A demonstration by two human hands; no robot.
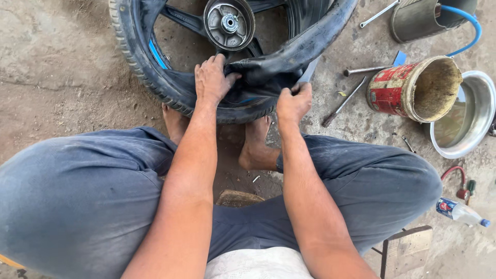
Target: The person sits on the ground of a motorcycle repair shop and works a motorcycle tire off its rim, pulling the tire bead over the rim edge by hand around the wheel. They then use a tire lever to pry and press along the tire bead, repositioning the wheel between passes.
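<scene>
With the left hand (212,80) pressing the inner tube (294,51) into the tyre (155,77) lying before the feet and the right hand (293,103) clenched on a metal lever (309,70), the lever could pinch the tube.

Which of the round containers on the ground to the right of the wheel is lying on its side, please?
The red tin can lies on its side, its dirty open mouth facing right. The shiny metal basin beside it sits upright holding water.
</scene>
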